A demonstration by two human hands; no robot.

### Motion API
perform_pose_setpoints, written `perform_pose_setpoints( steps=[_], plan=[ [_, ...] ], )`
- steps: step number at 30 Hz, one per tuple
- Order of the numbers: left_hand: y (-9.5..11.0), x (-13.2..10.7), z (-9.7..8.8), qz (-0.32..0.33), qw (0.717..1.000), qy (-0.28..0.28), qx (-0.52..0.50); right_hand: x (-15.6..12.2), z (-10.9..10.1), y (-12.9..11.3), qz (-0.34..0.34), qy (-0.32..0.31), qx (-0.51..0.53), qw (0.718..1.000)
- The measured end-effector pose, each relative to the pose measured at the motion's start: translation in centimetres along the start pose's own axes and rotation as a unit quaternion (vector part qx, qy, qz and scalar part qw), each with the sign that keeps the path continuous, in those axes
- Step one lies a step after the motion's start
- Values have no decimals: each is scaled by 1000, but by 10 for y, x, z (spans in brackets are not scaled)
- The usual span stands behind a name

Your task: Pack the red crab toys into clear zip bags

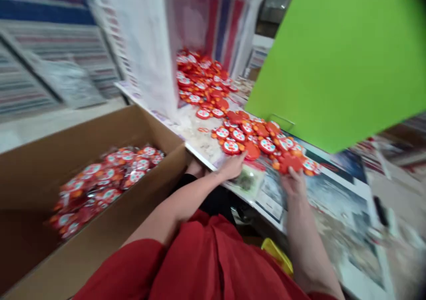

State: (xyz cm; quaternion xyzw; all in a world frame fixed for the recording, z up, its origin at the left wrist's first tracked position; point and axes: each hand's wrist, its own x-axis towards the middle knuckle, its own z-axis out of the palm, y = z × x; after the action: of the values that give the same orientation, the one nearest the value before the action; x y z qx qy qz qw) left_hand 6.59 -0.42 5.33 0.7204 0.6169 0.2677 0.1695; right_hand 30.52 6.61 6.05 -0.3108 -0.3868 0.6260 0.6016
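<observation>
One hand in the head view, the left hand [232,167], is touching a toy [253,151] with extended fingers; whether it is gripping, I cannot tell. The right hand [293,182] is pinching another toy [290,161], thumb on top. Both toys are lying at the near side of a red pile [238,135] on the table [203,142]. Wrapped toys [108,174] are sitting in a box [66,136] at left.

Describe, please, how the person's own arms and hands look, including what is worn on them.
The left hand and right hand are bare, without gloves. The left sleeve is plain red and short, leaving the forearm uncovered. Only a red edge of the right sleeve shows. Blur hides whether rings are worn.
</observation>
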Motion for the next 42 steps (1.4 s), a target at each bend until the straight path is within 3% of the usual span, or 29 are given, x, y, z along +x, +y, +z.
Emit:
perform_pose_setpoints(
  steps=[5,10,12,18,23,27,32,35,37,38,42],
  plan=[
    [-14,10,4,47,997,15,-66,-2,8,-9,-53,-14,-107,993],
    [-11,7,2,52,993,18,-103,-9,21,-16,-5,-166,-267,949],
    [-11,7,1,59,993,22,-95,-6,30,-9,-4,-192,-282,940],
    [-12,4,-2,110,994,4,-14,5,48,27,-43,-113,-238,964],
    [-9,-1,-5,143,989,33,-7,2,46,36,-60,-151,-325,932],
    [-10,-1,-5,142,987,75,-12,0,57,36,-78,-149,-414,895],
    [-11,2,-5,139,983,109,-40,1,73,35,-75,-249,-452,854],
    [-12,6,-7,107,986,87,-96,2,66,30,-107,-144,-532,827],
    [-12,8,-11,74,986,52,-138,1,57,26,-90,-56,-593,798],
    [-12,9,-13,59,986,33,-154,-1,53,25,-70,-42,-611,787],
    [-10,12,-26,17,984,-29,-176,-6,43,29,-45,-130,-588,797]
  ],
)
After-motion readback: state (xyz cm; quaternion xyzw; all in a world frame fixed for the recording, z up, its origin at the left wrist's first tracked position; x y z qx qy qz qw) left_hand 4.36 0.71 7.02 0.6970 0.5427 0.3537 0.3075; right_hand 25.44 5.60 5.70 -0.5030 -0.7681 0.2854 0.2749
